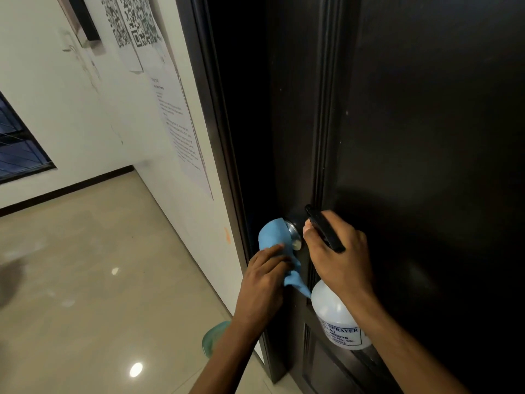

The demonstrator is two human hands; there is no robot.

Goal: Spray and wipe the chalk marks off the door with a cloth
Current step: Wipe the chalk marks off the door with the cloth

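With the nozzle pointing at the dark brown wooden door so near the round silver metal knob, spray is likely wetting the lock instead of any chalk, which I am not seeing from here. The left hand is pinching the light blue cloth against the knob, while the right hand is curling around the black trigger head of the white plastic spray bottle.

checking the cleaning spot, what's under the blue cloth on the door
The blue cloth drapes over a silver door knob, whose right edge shows. The left hand presses it there. The rest of the knob is covered.
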